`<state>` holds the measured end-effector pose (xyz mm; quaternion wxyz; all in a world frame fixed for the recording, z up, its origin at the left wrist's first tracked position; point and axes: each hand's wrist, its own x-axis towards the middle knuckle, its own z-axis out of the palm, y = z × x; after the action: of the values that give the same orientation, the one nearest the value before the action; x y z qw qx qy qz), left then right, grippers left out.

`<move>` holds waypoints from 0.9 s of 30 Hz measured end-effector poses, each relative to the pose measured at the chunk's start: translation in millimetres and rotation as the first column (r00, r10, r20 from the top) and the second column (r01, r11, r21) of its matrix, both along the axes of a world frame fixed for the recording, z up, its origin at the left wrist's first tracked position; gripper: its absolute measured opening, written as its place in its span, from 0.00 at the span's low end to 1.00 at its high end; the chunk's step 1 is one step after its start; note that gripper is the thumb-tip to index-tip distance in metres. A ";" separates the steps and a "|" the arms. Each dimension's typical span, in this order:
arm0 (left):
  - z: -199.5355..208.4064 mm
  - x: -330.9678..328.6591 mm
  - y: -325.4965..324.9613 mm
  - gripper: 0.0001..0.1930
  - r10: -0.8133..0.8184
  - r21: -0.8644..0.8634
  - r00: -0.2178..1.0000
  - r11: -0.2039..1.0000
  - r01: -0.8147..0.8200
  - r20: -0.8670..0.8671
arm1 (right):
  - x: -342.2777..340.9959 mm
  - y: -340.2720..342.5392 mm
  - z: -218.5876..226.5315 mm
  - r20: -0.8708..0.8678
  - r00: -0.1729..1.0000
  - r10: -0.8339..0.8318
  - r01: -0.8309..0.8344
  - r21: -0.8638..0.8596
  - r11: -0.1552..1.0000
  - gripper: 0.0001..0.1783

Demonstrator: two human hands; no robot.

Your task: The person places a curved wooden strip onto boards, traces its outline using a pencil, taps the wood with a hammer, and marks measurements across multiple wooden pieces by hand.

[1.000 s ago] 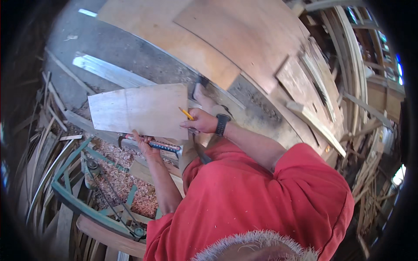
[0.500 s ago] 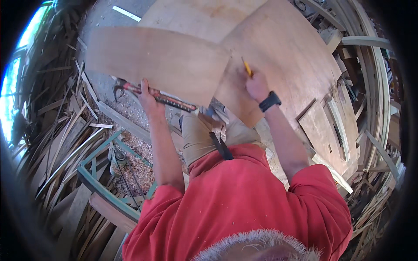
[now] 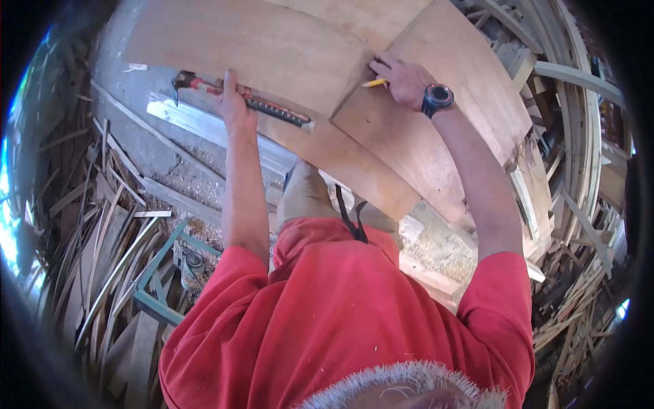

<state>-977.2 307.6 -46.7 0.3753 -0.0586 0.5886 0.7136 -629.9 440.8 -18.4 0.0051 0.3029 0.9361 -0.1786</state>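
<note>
My left hand (image 3: 236, 109) is closed round the handle of a claw hammer (image 3: 278, 111), which lies across the near edge of a loose plywood panel (image 3: 252, 37). The thumb shows on top; the other fingers are mostly hidden, perhaps under the panel. In my right hand (image 3: 409, 83) a yellow pencil (image 3: 374, 83) sticks out to the left from the curled fingers. Those fingertips touch the panel's right end, where it overlaps a larger plywood sheet (image 3: 443, 136). A black watch (image 3: 437, 99) is on my right wrist.
Wood strips and offcuts (image 3: 102, 252) heap up at the left, beside a green metal frame (image 3: 155, 300). A pale board (image 3: 197, 123) lies under the panel. Long curved timbers (image 3: 582, 157) stand at the right. Shavings (image 3: 443, 242) cover the floor near my legs.
The plywood panel and hammer have moved away from my body. My right hand has gone up to the panel's right end, and the pencil has turned from pointing away to pointing left.
</note>
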 end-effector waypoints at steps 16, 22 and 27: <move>-31.2 1.9 73.2 0.11 -0.172 -0.139 0.983 0.977 0.161 -0.067 | -16.2 20.1 16.2 0.135 0.989 0.054 -0.028 -0.185 0.982 0.17; -36.5 -10.0 73.4 0.10 -0.399 -0.052 0.915 0.917 0.396 -0.064 | -11.1 17.9 25.2 0.180 0.983 0.039 -0.008 -0.168 0.986 0.17; -60.9 -36.9 74.7 0.13 -0.472 -0.004 0.877 0.881 0.474 -0.093 | -19.6 18.8 17.1 0.155 0.987 0.031 -0.008 -0.147 0.989 0.11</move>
<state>-1014.2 382.3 -107.6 0.5114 0.1232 0.5950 0.6077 -649.5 459.7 -1.3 0.1028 0.3055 0.9202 -0.2221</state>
